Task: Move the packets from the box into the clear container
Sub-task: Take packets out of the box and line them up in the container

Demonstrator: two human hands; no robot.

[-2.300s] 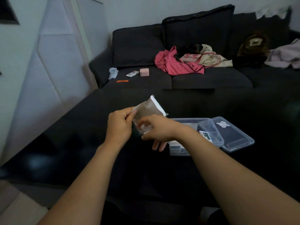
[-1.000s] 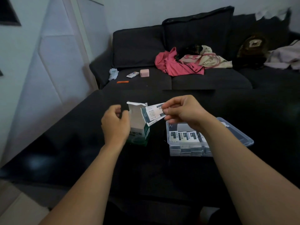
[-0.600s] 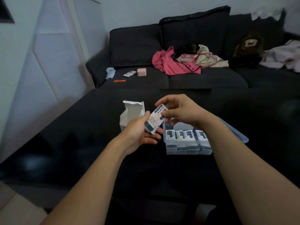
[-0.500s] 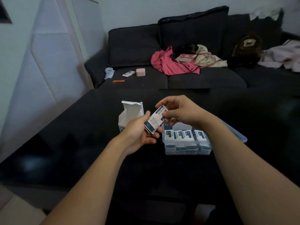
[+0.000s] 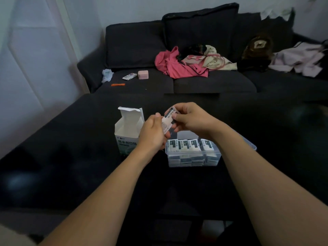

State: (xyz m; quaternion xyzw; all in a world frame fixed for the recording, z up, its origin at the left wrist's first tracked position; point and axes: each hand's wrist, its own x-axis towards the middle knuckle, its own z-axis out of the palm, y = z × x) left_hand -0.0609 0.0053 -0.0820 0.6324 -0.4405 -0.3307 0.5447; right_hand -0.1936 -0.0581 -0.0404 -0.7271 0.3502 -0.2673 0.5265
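Both hands meet above the glossy black table (image 5: 71, 166), and between them I see one small white packet with a dark printed band (image 5: 168, 119), held tilted in the air just above the near-left corner of the clear plastic container (image 5: 194, 157). My left hand (image 5: 153, 133) curls round the packet's lower end, thumb up against its edge, while my right hand (image 5: 190, 119) pinches the upper end between thumb and bent fingers; neither hand carries anything else. The clear container sits on the table to the right of centre and already holds a row of matching white-and-dark packets (image 5: 190, 145) standing on edge along its near side, with more stacked beneath them behind the transparent wall. A clear flat lid (image 5: 249, 145) lies just behind and to the right of it, mostly hidden by my right forearm. Just to the left of the container stands the white cardboard box with green print (image 5: 126, 134), upright, its top flap raised; I cannot tell from this angle whether packets remain inside. Beyond the table is a dark grey fabric sofa (image 5: 213, 84) carrying a crumpled pink garment (image 5: 174, 65), a small pink case (image 5: 143, 74) and a thin orange stick (image 5: 118, 84).
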